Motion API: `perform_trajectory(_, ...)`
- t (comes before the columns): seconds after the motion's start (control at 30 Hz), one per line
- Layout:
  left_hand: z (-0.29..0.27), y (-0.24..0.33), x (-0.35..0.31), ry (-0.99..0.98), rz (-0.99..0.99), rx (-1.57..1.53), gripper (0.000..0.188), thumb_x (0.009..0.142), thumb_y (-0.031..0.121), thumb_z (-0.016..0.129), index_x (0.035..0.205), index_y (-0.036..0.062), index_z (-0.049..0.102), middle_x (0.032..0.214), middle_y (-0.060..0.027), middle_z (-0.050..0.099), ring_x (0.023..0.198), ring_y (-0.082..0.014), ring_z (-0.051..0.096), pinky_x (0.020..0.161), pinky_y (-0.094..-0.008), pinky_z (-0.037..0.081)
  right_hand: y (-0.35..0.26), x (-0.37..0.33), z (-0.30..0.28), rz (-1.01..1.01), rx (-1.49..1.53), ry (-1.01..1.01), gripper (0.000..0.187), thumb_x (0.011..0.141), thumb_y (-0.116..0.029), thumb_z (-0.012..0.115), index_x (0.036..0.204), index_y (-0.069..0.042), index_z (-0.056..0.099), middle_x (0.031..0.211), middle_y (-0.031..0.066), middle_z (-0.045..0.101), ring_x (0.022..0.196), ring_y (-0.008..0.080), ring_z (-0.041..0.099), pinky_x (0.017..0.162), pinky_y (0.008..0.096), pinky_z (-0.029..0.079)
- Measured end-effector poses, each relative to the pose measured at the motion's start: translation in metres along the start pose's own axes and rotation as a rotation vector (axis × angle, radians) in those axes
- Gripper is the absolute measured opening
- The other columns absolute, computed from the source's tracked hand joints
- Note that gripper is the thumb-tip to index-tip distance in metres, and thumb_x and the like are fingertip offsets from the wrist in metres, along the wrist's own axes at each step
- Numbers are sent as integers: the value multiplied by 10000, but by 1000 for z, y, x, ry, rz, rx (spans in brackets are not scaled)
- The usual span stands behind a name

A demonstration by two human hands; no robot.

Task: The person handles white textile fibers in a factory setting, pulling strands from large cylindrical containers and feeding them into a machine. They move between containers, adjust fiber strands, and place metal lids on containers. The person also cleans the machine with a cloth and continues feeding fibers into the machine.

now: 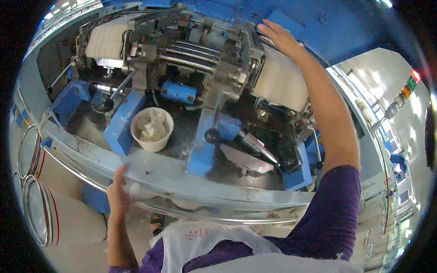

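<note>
At the near edge of a blue and grey fibre-drawing machine (pixel 255 195), my left hand (pixel 118 195) is raised with one finger pointing up. A blurred tuft of white fluff (pixel 133 189) shows at its inner side, apparently held by the curled fingers. My right arm stretches far over the machine's right side. There my right hand (pixel 281 40) lies with fingers straight, at the top of the right mechanism, above a wide cream fibre band (pixel 282 84). What its fingertips touch is not clear. A white tub (pixel 153 144) full of greyish fluff stands between the blue brackets.
Metal rollers (pixel 191 59) and a blue cylinder (pixel 179 93) fill the machine's middle. Another fibre band (pixel 107 41) runs at the left. A black-knobbed lever (pixel 212 135) sticks up near the front. A metal rail (pixel 77 173) borders the front; large cans (pixel 68 214) stand at lower left.
</note>
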State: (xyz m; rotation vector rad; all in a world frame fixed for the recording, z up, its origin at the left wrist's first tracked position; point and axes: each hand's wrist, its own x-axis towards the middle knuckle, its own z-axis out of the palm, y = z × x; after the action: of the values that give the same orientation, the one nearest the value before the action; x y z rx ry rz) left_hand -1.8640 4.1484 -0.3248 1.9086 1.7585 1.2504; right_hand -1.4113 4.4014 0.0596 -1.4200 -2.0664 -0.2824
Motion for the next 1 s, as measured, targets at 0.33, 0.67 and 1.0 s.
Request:
perform_trajectory(0.33, 3, -20, -3, -16, -24, 7, 685, 769, 138, 754, 1387, 153, 459, 978, -153, 646, 797, -310, 637, 721, -377, 514, 30, 64, 51, 37, -53, -511, 915, 856, -788, 390, 1502, -140, 366, 1555, 139, 324, 1409, 287, 354, 1177, 474, 196)
perform_trajectory(0.67, 6, -24, -4, -24, 84, -106, 712, 793, 77, 709, 1430, 69, 392, 1249, -151, 608, 940, -253, 653, 794, -369, 537, 129, -32, -69, 213, -334, -273, 837, 889, -714, 447, 1497, -143, 377, 1546, 134, 348, 1419, 288, 330, 1156, 411, 253)
perform_trajectory(1.0, 6, -25, -2, -40, 86, -210, 793, 752, 36, 741, 1447, 102, 366, 1255, -168, 602, 1027, -275, 652, 847, -369, 531, 232, -50, -72, 498, -15, -260, 701, 912, -442, 541, 1499, -106, 357, 1528, 135, 386, 1404, 297, 368, 1153, 380, 277)
